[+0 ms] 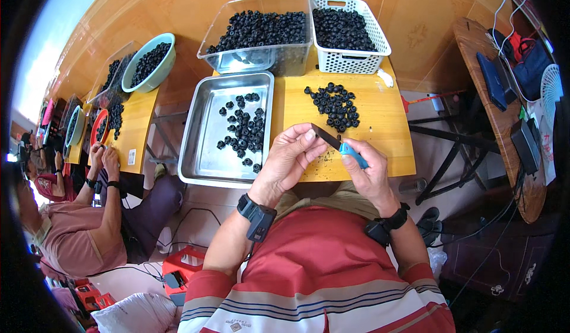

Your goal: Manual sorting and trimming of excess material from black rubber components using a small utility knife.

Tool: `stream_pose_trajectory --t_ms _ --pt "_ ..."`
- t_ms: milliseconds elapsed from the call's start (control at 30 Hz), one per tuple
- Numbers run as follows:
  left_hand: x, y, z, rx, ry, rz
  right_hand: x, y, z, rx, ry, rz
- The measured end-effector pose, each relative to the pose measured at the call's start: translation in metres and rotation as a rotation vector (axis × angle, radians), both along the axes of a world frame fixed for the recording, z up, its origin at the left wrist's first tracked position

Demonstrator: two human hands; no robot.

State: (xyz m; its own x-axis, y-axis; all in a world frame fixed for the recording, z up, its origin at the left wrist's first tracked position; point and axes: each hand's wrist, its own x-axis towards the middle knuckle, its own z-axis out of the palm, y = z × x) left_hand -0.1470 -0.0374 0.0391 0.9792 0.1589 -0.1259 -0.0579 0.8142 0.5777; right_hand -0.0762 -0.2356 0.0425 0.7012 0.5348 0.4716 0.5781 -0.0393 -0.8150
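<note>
My right hand (369,173) grips a small knife (339,144) by its blue handle, the dark blade pointing left. My left hand (289,158) has its fingers curled against the blade tip; whatever small piece it pinches is hidden. Both hands hover over the near edge of a yellow wooden table (386,131). A loose pile of small black round pieces (335,104) lies on the table just beyond the hands. To the left a metal tray (205,155) holds several more black pieces (243,128).
A clear plastic tub (261,60) and a white perforated basket (350,63), both full of black pieces, stand at the table's far edge. Another person (77,220) works at a second yellow table on the left, near a teal bowl (163,66). A dark round table (504,125) stands at right.
</note>
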Motion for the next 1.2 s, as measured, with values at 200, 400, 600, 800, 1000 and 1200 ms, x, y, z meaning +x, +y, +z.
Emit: stream_pose_trajectory --t_ms 200,400,600,800,1000,1200 --pt "-0.008 -0.005 -0.01 -0.095 -0.054 -0.009 -0.004 0.002 0.005 -0.037 -0.018 0.037" --pt "-0.011 -0.007 -0.019 -0.103 -0.111 -0.054 -0.006 0.002 0.007 -0.051 -0.058 0.036" --pt "-0.014 -0.011 -0.02 -0.132 -0.129 -0.058 -0.008 0.001 0.011 -0.061 -0.1 0.02" --pt "-0.021 -0.017 -0.008 -0.07 -0.121 -0.057 0.0 0.003 -0.001 0.0 -0.025 -0.051" --pt "-0.03 -0.021 0.01 -0.062 -0.143 -0.052 0.01 -0.008 -0.002 0.106 0.202 -0.142" --pt "-0.033 -0.013 0.006 -0.063 -0.109 -0.019 0.003 -0.004 0.001 0.04 0.186 -0.042"
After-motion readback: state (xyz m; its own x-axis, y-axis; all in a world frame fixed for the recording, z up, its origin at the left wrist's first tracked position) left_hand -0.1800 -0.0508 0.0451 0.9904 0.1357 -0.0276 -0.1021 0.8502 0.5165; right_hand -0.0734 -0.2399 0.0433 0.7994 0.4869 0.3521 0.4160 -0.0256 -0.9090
